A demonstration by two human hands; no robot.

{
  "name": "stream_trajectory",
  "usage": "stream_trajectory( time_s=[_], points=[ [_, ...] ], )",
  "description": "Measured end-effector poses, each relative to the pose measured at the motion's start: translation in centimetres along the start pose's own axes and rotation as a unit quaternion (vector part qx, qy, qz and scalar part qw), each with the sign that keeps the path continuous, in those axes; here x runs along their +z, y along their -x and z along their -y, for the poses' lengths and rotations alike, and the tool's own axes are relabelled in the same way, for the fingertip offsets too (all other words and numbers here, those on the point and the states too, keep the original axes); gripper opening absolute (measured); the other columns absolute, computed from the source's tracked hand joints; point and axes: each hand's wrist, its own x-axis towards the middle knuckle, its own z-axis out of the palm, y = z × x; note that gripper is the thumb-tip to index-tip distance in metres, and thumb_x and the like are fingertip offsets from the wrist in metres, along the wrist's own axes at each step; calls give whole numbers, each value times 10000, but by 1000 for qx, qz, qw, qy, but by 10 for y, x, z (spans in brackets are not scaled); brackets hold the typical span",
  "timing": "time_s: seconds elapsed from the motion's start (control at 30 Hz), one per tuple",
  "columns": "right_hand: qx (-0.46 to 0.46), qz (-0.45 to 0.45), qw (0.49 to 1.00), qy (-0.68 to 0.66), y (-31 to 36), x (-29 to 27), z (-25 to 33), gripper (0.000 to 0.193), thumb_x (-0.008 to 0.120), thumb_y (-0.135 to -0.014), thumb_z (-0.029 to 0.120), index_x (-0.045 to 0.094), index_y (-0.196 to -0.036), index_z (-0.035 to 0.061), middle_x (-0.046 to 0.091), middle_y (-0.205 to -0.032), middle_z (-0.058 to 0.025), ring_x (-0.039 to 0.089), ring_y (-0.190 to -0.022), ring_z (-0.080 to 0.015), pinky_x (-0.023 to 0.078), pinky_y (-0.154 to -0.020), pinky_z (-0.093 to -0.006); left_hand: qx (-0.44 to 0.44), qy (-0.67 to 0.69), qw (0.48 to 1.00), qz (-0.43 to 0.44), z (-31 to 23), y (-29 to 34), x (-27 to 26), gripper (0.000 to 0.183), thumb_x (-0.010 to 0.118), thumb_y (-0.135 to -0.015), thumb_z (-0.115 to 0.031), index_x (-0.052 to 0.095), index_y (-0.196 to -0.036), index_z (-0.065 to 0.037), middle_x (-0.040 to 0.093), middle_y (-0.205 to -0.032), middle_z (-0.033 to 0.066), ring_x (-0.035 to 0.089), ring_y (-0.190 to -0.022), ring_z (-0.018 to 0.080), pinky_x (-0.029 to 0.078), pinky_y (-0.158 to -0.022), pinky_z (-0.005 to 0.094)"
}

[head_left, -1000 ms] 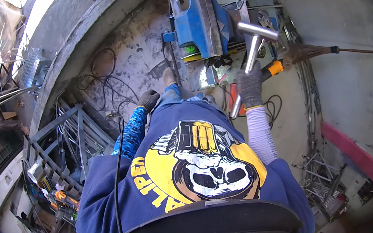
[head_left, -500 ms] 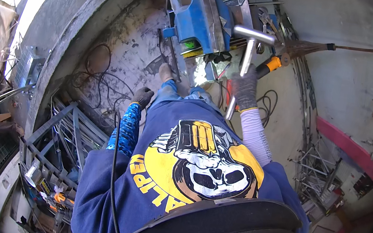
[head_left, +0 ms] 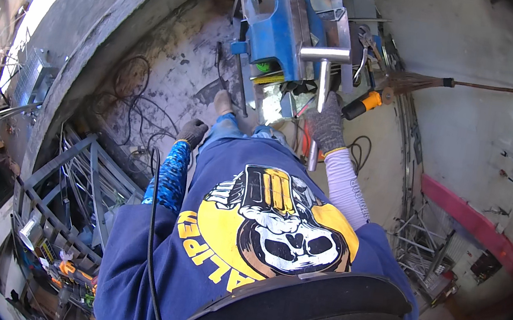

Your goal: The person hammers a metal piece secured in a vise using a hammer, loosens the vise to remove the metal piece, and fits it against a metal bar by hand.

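Hammer (head_left: 324, 75) shifted left, overlapping the vise (head_left: 277, 40)

Left hand (head_left: 193, 132), centre-left: I cannot tell its grip. Right hand (head_left: 328, 127), right of centre, grips the handle (head_left: 322, 91) mid-length, likely for balance; hammerhead (head_left: 324, 54) and vise sit upper centre.

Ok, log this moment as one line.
Right hand: gripping T-bar | left hand: near left leg | vise: ahead | grinder: right of right hand

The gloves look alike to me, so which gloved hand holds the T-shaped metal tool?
The right hand, closed around the tool; the left hand, beside the jeans, shows none.
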Motion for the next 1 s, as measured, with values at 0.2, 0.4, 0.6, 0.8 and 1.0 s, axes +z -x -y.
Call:
stream_trajectory(
  time_s=[0.2, 0.4, 0.6, 0.8, 1.0],
  points=[
    [141, 66, 971, -179, -40, -49, 8, 512, 681, -803, 152, 491, -1226, -66, 598, -1028, -281, 633, -963, -414, 506, -887, -494, -45, 45, 998, -8, 58, -28, 13, 460, 616, -873, -320, 700, -1178, 14, 717, -1133, 256, 684, -1092, 368, 509, -968, 422],
    [122, -23, 992, 23, -21, -5, 10, 467, 679, -803, 135, 475, -1183, -43, 613, -936, -265, 643, -873, -439, 518, -840, -489, -6, 47, 999, -15, 21, -19, -3, 472, 615, -880, -334, 692, -1183, 20, 722, -1120, 248, 693, -1063, 361, 526, -932, 423],
    [225, 15, 955, -191, -30, -44, -13, 321, 671, -850, 88, 476, -1090, 5, 595, -797, -153, 650, -656, -281, 540, -598, -425, -44, 27, 999, -8, 41, -18, -2, 484, 630, -873, -356, 697, -1179, 13, 717, -1158, 241, 680, -1103, 360, 506, -971, 425],
    [225, -43, 850, -474, -33, -85, 36, 217, 624, -974, 101, 451, -1101, 78, 513, -618, -24, 488, -370, -129, 410, -326, -295, -20, 14, 999, -20, 32, -23, -9, 461, 623, -865, -350, 712, -1143, 6, 724, -1101, 247, 689, -1074, 364, 518, -943, 427],
    [6, -95, 990, -100, -5, -7, 6, 476, 692, -909, 138, 441, -1301, 41, 565, -847, -151, 592, -516, -218, 465, -398, -352, -8, 21, 1000, -22, 16, -25, -6, 454, 623, -857, -349, 722, -1123, 5, 729, -1079, 246, 693, -1052, 371, 521, -935, 430]
  ],
)
